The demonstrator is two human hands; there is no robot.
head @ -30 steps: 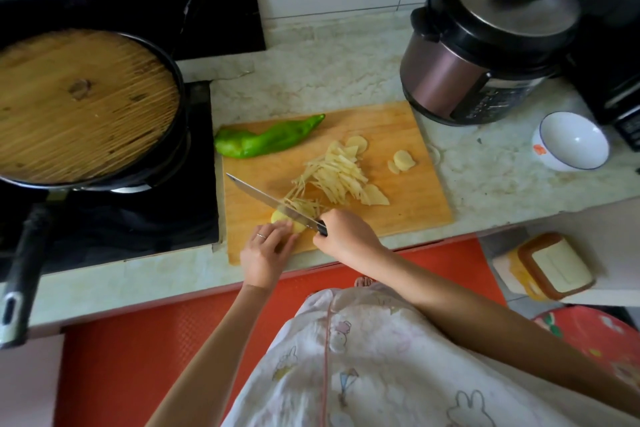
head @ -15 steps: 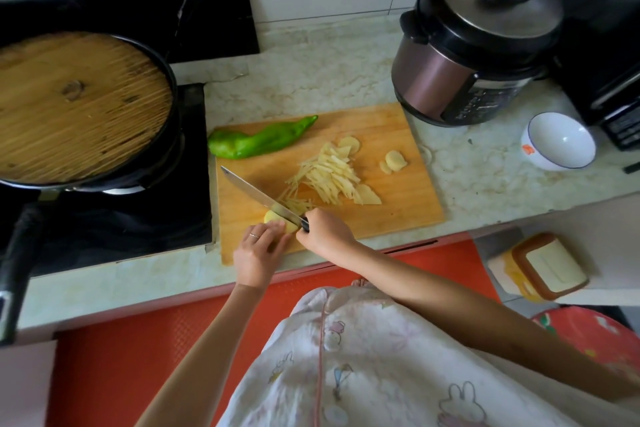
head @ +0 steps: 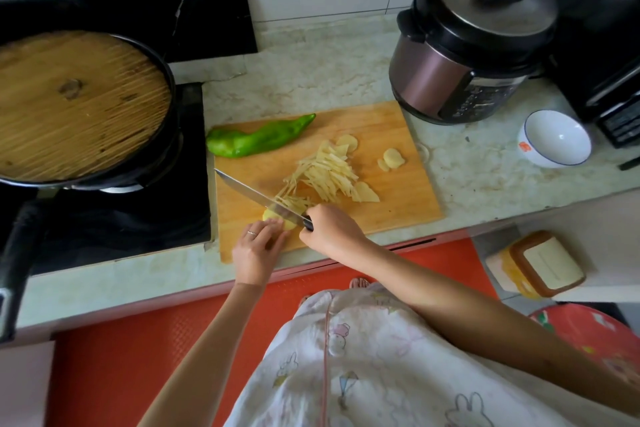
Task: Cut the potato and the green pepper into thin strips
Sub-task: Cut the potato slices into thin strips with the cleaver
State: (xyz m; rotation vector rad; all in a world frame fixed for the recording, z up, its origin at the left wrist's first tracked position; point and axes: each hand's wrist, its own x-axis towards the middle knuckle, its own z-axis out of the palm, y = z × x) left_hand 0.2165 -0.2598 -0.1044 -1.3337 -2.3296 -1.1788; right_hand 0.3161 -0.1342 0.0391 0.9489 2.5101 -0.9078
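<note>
Round wooden lid [head: 79, 104] covers the black pan at left. The glossy, tapered green pepper [head: 256, 140] lies whole on the wooden board's [head: 398, 208] far-left corner. The left hand [head: 258, 253], fingers curled, pins the pale potato piece [head: 268, 215] at the near edge. The right hand [head: 332, 230] grips the steel knife [head: 249, 189] across it. Thin strips [head: 325, 177] lie heaped just beyond.

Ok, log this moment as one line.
mid-cut | left hand holds potato piece | right hand grips knife, blade across it | potato strips piled on cutting board | green pepper whole
</note>
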